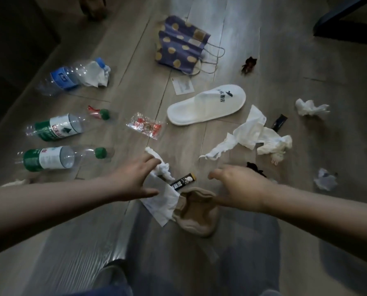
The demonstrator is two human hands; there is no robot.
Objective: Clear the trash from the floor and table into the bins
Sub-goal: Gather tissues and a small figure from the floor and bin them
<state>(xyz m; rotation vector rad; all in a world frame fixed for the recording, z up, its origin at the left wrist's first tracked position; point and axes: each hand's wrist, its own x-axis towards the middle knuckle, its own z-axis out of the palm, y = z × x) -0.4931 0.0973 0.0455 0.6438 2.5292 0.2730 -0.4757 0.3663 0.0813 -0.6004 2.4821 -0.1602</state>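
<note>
Head: left hand (135, 181) spread at tissue (164, 170); right hand (239, 186) over sock (196, 216).

Dim and soft, with near-black shade at upper left, pale glare on the floor (210, 18) at upper centre and lower left, a slightly blurred left hand (135, 178) and right hand (238, 189), and wide-angle stretch at the edges.

Three bottles (50, 159) are laid left on the floor (306, 60); a slipper (206, 107) is placed centrally, a paper bag (180, 43) behind it, tissues (253, 133) right.
</note>
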